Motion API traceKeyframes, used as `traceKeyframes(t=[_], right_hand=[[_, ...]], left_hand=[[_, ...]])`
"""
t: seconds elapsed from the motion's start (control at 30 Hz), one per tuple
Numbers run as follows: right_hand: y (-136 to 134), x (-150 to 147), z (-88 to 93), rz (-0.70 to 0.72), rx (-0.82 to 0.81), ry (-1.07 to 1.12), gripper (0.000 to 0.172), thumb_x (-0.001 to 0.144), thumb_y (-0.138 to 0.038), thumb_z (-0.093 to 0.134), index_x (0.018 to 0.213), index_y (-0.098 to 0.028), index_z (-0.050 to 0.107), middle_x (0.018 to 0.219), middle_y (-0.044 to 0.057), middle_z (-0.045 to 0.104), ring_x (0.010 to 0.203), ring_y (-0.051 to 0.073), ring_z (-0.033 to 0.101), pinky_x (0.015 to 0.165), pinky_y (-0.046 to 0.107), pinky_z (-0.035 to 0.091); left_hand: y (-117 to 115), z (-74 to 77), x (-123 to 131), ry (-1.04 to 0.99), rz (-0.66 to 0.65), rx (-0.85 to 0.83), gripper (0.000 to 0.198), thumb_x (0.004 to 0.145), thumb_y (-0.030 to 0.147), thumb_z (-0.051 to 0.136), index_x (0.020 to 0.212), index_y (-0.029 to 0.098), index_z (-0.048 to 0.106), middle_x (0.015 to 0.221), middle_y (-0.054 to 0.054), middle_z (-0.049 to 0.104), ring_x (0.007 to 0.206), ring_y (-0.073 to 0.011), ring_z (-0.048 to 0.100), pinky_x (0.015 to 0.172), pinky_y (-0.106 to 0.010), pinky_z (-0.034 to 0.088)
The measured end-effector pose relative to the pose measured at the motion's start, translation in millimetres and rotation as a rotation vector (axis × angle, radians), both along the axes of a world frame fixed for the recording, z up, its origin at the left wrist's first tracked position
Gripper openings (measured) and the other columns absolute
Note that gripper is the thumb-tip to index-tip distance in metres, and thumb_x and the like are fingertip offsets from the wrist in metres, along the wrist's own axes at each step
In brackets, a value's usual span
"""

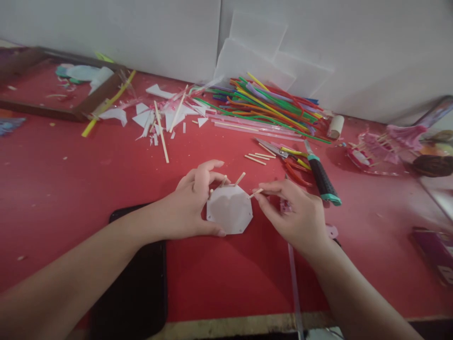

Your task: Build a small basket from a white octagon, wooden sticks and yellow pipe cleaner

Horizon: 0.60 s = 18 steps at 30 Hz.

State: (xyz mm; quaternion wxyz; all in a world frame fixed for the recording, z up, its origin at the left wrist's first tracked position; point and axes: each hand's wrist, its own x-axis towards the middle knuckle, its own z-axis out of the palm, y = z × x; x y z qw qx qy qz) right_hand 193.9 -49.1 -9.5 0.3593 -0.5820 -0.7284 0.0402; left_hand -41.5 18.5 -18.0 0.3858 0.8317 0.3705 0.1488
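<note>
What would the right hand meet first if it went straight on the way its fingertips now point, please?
Most likely the white card, just ahead of the right hand; the short stick it pinches appears to reach the card's edge, though depth is hard to judge here.

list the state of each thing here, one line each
Octagonal white card: held by left hand, three sticks protruding
Wooden stick: pinched by right hand, at card's edge
Scissors: lying flat, blade opening unclear
Utility knife: lying down, metal end showing
Pipe cleaners: loosely heaped
White scraps: cut, scattered
Black phone: lying flat, dark
</note>
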Motion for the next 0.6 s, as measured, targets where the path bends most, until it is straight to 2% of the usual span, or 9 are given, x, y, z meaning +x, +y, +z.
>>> traceKeyframes(t=[0.17,0.33,0.6], right_hand=[[1.2,-1.3,2.2,-0.003,0.018,-0.024,0.007,0.086,-0.018,0.064,0.09,-0.025,0.064,0.085,0.001,0.078,0.078,0.019,0.075,0.067,0.029,0.057],[3.0,-0.5,3.1,0.001,-0.014,-0.028,0.008,0.086,-0.017,0.065,0.089,-0.025,0.063,0.084,0.0,0.079,0.077,0.017,0.075,0.063,0.026,0.056],[3.2,0.6,3.3,0.01,-0.007,-0.065,0.007,0.086,-0.019,0.064,0.087,-0.026,0.064,0.082,0.0,0.078,0.071,0.017,0.074,0.061,0.026,0.054]], left_hand=[[-0.6,1.9,1.0,0.019,0.009,-0.019,0.09,0.059,0.046,0.087,0.135,0.027,0.043,0.145,-0.015,0.045,0.146,-0.0394,0.028,0.103,-0.052,0.048],[-1.3,1.9,1.1,0.028,0.01,-0.026,0.092,0.061,0.046,0.086,0.138,0.028,0.039,0.145,-0.015,0.048,0.146,-0.0395,0.029,0.104,-0.056,0.044],[-1.4,0.3,-0.2,0.02,0.009,-0.019,0.09,0.061,0.046,0.086,0.137,0.028,0.04,0.144,-0.014,0.048,0.146,-0.0393,0.029,0.104,-0.054,0.045]])
